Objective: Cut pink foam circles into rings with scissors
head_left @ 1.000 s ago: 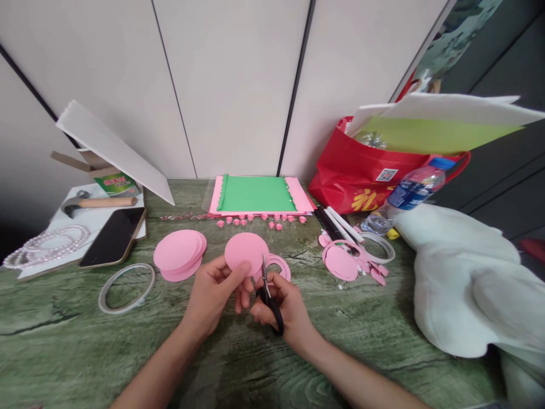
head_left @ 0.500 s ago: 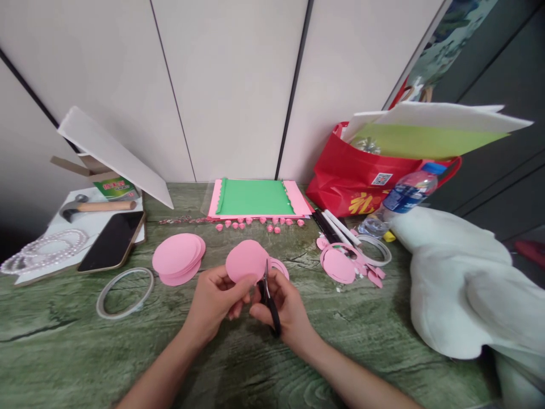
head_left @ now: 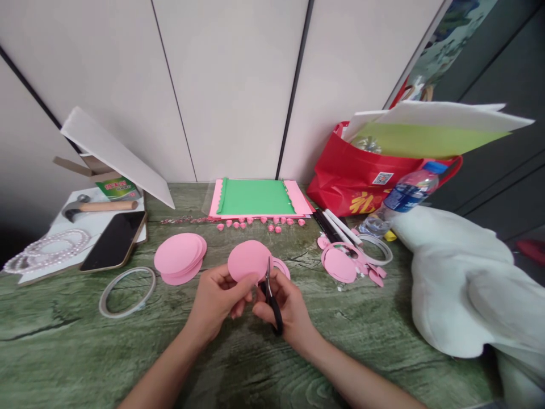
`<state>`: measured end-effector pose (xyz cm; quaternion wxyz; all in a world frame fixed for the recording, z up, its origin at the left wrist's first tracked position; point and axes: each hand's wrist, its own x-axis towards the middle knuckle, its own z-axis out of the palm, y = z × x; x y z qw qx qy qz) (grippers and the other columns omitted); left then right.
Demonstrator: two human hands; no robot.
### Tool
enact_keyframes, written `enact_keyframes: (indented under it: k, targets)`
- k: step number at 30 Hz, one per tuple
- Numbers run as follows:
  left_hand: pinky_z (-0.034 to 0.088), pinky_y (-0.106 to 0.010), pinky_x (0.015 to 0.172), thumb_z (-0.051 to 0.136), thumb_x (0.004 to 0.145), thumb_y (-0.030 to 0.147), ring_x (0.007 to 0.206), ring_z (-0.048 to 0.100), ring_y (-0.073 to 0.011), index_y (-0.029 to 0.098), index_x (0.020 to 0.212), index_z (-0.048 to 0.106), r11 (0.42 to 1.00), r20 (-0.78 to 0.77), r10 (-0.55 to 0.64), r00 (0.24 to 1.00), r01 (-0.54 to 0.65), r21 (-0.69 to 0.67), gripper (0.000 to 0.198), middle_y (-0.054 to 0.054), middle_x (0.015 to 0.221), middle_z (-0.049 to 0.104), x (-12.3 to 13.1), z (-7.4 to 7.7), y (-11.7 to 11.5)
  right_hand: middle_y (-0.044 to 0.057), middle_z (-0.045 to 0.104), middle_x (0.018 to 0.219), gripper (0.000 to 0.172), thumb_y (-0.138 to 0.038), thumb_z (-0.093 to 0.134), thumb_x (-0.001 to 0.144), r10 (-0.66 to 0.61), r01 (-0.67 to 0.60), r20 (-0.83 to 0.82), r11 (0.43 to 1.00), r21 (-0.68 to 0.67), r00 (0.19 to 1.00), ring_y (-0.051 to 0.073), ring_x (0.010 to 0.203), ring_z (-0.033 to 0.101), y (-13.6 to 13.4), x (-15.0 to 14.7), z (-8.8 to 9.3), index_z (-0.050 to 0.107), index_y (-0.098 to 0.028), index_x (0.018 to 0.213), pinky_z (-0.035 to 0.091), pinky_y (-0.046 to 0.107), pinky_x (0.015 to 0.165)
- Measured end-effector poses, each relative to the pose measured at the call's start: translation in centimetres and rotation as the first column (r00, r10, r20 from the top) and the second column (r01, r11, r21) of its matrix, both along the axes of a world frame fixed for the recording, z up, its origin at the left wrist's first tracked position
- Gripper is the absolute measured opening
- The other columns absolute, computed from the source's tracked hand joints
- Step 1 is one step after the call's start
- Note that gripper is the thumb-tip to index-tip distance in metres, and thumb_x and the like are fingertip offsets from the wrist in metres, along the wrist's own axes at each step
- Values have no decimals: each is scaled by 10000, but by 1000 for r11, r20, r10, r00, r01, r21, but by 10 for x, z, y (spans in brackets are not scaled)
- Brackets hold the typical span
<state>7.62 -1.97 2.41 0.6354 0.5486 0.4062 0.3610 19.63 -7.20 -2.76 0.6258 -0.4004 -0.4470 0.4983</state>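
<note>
My left hand [head_left: 220,296] pinches a round pink paper disc [head_left: 248,259] by its lower edge, thumb on top. In my right hand [head_left: 286,301] is a pair of scissors with black handles [head_left: 275,309], the blades pointing up along the disc's right edge. Behind the right fingers a curved pink paper strip [head_left: 281,267] partly shows. Left of my hands lies a stack of pink paper discs [head_left: 179,257]. Pink paper offcuts [head_left: 340,265] are heaped on the right.
A green sheet [head_left: 254,196] on pink paper lies at the back, small pink rolled pieces [head_left: 242,225] before it. On the left are a tape roll [head_left: 128,313], phone [head_left: 113,241] and hammer [head_left: 106,206]. A red bag [head_left: 340,176], bottle [head_left: 407,196] and white plush object [head_left: 460,284] stand right.
The view has shifted very slightly. Both hands, the disc and the scissors keep nearly the same place, with the blades still at the disc's right edge.
</note>
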Motion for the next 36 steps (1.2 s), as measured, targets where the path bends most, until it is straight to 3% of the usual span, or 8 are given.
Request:
enact_keyframes:
  k: [11,19,30,36]
  targets:
    - [254,-139,286,672,663,329,298,369,-33,125,644,632,1000,-11,5,1000,-5,-2,209,41,427,512,-2,-2,2,-57,451,575,441,-477,738,590,7,-7,-20,999,-34,1000,96,491,352,0,-1,4,492,-211,840,278,226,467]
    - [252,-135,304,663,693,335,311,368,-28,130,645,615,999,-17,-7,1000,7,33,216,42,437,521,-4,-4,4,-76,425,539,384,-414,742,607,7,-8,-28,1000,-26,1000,74,453,316,0,0,5,514,-200,829,248,209,440]
    - [302,-145,268,609,750,356,295,452,-61,156,676,540,998,98,-44,994,48,-33,224,46,487,565,-2,2,2,-79,496,488,374,-376,760,587,2,-3,-11,995,-96,1000,74,383,394,-1,-3,-2,489,-203,777,300,194,399]
    - [215,-131,295,679,683,324,294,342,-17,121,547,539,998,23,50,998,-51,28,281,58,395,478,-3,-4,5,-96,463,461,379,-366,776,554,13,-16,-16,988,-154,1000,72,371,380,-4,-9,-5,490,-207,746,294,188,390]
